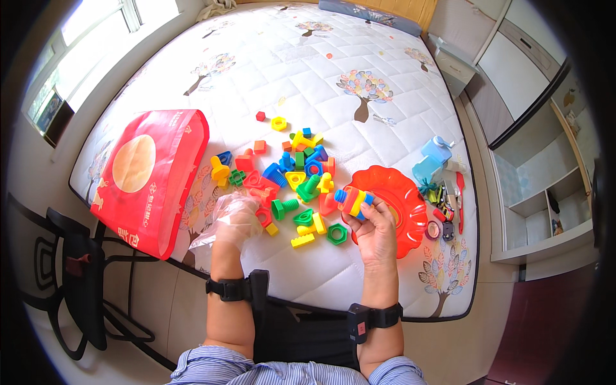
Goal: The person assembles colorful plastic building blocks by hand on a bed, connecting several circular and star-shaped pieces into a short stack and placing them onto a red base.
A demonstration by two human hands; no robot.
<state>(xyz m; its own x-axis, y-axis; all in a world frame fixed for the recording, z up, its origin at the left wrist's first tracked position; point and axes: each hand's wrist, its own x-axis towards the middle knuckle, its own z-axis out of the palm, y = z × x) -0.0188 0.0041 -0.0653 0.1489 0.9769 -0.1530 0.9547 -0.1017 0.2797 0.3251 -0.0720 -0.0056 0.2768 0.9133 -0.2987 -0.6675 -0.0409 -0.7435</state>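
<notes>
My right hand (376, 234) is closed around a toy bolt stacked with blue, red and yellow nuts (354, 201), held above the near left rim of a red scalloped plastic tray (410, 234). Crinkled clear plastic (215, 224) covers my left hand (236, 221), which is at the near left edge of a pile of toy nuts and bolts. Whether the plastic is worn or gripped, I cannot tell; the fingers are obscured. Between my hands lie a green bolt (286, 207), a green hexagonal nut (337, 234) and a yellow block (303, 240). Farther back is a blue bolt (287, 162).
Everything rests on a mattress (276, 70) with a tree print. A large red bag (157, 179) lies at left. To the right are a light blue plastic container (431, 168), a red stick-like item (460, 192) and a roll of tape (432, 230). A black chair (80, 276) stands at lower left.
</notes>
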